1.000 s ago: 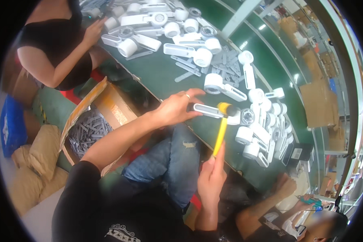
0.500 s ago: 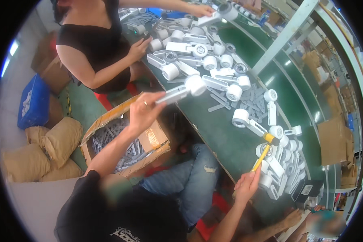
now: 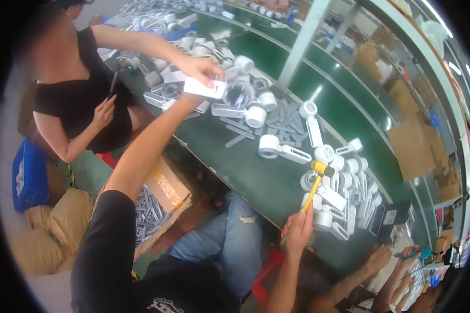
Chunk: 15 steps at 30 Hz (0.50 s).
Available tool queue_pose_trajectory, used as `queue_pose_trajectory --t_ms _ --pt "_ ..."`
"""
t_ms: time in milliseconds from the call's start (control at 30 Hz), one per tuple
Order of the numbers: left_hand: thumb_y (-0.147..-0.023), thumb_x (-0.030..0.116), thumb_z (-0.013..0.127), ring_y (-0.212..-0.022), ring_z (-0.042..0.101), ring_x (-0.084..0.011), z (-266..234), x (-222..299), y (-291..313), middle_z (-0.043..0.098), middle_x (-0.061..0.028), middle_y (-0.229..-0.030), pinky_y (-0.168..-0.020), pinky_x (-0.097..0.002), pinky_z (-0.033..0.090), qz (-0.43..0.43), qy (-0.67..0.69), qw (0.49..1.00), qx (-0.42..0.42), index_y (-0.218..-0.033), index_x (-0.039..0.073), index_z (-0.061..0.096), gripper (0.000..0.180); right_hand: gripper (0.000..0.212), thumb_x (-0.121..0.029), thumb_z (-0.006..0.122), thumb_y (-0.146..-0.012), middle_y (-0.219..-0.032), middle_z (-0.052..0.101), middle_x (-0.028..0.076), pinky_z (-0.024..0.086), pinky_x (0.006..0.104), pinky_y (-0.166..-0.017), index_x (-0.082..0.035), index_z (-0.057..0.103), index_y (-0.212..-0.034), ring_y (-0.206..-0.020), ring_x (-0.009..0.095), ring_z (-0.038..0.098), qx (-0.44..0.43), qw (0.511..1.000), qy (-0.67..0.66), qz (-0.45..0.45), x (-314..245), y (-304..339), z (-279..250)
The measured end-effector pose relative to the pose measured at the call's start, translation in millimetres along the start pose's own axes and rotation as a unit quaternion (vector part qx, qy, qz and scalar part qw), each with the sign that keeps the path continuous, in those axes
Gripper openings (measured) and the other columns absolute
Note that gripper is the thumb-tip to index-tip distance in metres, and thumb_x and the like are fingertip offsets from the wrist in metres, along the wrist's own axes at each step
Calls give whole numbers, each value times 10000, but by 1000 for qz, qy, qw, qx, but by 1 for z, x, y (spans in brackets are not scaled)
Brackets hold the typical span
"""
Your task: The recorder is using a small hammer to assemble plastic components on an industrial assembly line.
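My right hand (image 3: 299,229) is closed around the yellow handle of a mallet (image 3: 322,168), whose head is yellow and dark. It stands upright beside a pile of white handheld fans (image 3: 344,195) with round heads. My left arm reaches far across the table, and my left hand (image 3: 193,98) is mostly hidden behind the flat white handle of a handheld fan (image 3: 206,87). Whether its fingers hold anything cannot be seen. A co-worker's hand (image 3: 202,69) grips that handle from above. The fan's round, open head (image 3: 239,94) is blurred.
Grey strips (image 3: 292,122) and more white fans (image 3: 269,146) lie on the green table (image 3: 235,169). An open carton (image 3: 164,185) of grey parts stands below its edge. At the left are a blue bin (image 3: 31,177) and brown sacks (image 3: 73,224). Other people's hands (image 3: 378,258) work at lower right.
My left arm has stretched forward, and the fan it held is no longer distinguishable. The co-worker's hand has brought a fan in toward it. My right hand still holds the mallet; the view has shifted.
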<state>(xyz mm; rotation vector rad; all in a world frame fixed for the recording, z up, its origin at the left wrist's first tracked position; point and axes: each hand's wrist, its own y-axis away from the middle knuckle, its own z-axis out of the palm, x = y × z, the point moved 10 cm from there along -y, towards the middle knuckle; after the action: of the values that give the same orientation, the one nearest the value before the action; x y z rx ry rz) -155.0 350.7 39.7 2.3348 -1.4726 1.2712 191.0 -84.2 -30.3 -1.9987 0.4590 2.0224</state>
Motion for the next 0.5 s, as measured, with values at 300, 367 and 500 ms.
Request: queue_pose_trajectory --t_ms 300,367,500 --pt "-896 -10 677 -1114 683 -327 173 168 95 701 -200 -1211 -921 -408 547 -212 -118 945 220 -1253 -17 659 357 551 -193 386 -1139 -735 511 35 446 248 -465 -32 289 -1657 -532 82 477 27 998 -49 8 -7 3 -21" --pt "-860 -12 670 -1089 671 -421 197 202 94 736 -191 -1137 -928 -479 549 -102 -190 946 243 -1162 66 749 322 553 -194 387 -1139 -736 509 34 445 249 -464 -34 285 -1659 -531 83 474 22 998 -55 12 -6 1 -16" --pt "-861 82 782 -1331 574 -377 213 223 29 591 -153 -1488 -1112 -441 472 7 -172 951 258 -1298 84 685 448 560 -199 392 -1139 -739 502 34 440 250 -461 -40 275 -1663 -530 84 467 22 997 -68 12 -7 1 -14"
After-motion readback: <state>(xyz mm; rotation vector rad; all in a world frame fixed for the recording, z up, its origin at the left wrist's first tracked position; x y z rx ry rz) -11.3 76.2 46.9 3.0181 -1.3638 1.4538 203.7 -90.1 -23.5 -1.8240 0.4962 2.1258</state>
